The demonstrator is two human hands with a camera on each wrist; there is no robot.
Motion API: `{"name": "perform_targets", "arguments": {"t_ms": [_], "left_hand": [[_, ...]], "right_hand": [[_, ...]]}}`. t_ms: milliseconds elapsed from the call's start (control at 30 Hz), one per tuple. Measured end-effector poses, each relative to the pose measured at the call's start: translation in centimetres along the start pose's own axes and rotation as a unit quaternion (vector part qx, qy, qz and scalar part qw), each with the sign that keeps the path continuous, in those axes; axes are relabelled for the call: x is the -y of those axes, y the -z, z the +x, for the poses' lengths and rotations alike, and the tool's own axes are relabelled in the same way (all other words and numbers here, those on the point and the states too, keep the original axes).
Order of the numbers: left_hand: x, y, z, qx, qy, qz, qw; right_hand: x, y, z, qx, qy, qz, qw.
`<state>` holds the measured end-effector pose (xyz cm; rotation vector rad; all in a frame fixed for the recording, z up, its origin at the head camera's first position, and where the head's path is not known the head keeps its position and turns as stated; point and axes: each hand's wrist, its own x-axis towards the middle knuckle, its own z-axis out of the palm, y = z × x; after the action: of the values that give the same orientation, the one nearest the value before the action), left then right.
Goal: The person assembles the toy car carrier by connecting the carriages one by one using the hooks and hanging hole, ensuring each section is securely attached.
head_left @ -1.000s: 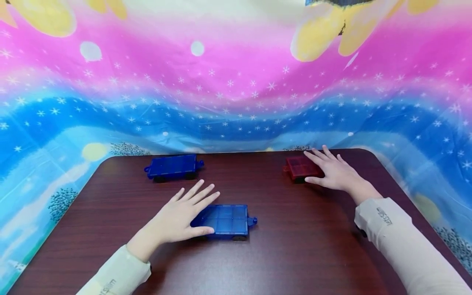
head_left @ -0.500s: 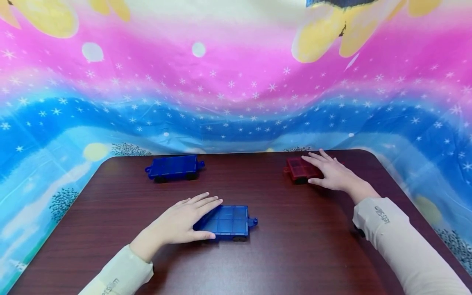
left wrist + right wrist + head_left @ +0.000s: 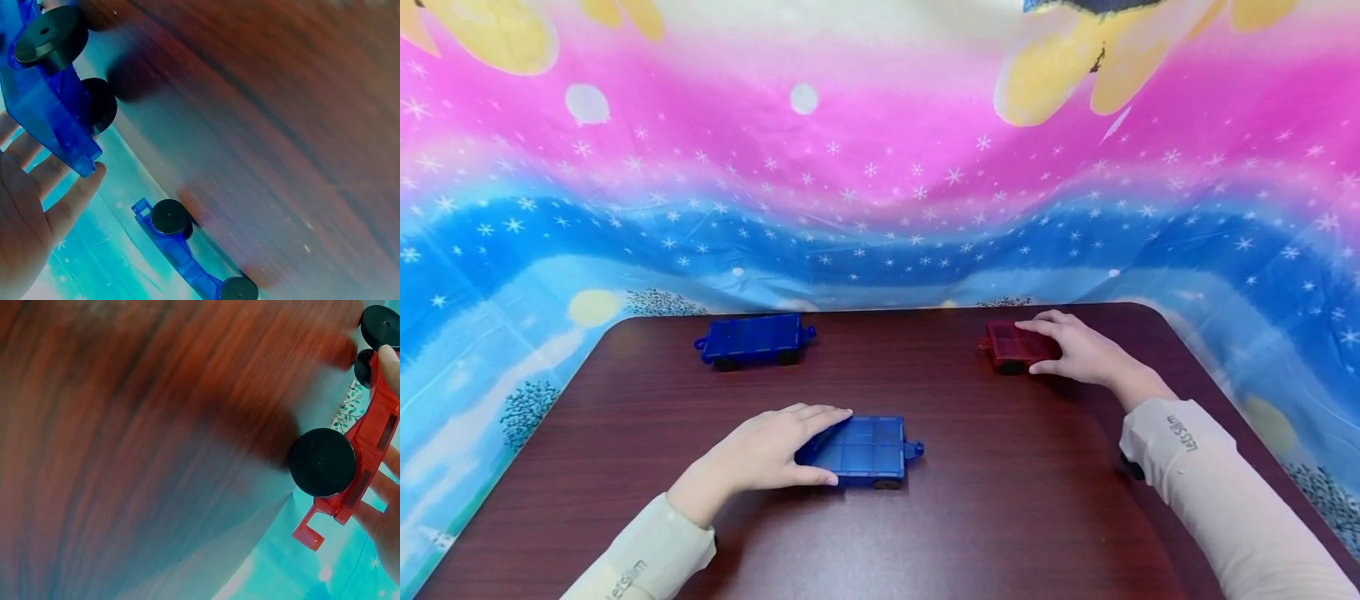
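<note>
In the head view, a translucent blue flat toy wagon (image 3: 872, 450) with black wheels and a hitch stands near the table's middle. My left hand (image 3: 760, 454) holds its left end, thumb along the near side and fingers along the far side. From the left wrist, that blue wagon (image 3: 37, 103) shows wheels on, with fingers behind it. Toward the back right, my right hand (image 3: 1078, 350) grips a translucent red toy wagon (image 3: 1006, 343) and covers its right end. The right wrist view has the thumb on the near side of the red wagon (image 3: 373, 425), with other fingers behind.
A second, darker blue toy wagon (image 3: 752, 340) stands at the back left of the brown wooden table (image 3: 970, 517). Behind the table hangs a pink and blue patterned cloth (image 3: 865, 183), which meets its back edge.
The spread fingers of both hands have lowered and closed in, the left round the near blue wagon, the right round the red one. The wagons stand where they were.
</note>
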<state>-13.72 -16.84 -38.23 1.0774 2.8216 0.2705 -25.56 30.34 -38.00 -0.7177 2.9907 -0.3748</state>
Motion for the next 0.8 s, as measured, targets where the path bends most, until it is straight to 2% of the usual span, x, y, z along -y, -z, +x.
{"name": "perform_targets", "arguments": {"t_ms": [433,800], "left_hand": [[0.0,0.1,0.0,0.019,0.013,-0.044,0.9988],[0.0,0.5,0.3,0.029,0.01,-0.059,0.9978]], "right_hand": [[0.1,0.3,-1.3,-0.014,-0.003,-0.019,1.0],[0.9,1.2,-3.0,-0.017,-0.017,-0.04,0.999]]}}
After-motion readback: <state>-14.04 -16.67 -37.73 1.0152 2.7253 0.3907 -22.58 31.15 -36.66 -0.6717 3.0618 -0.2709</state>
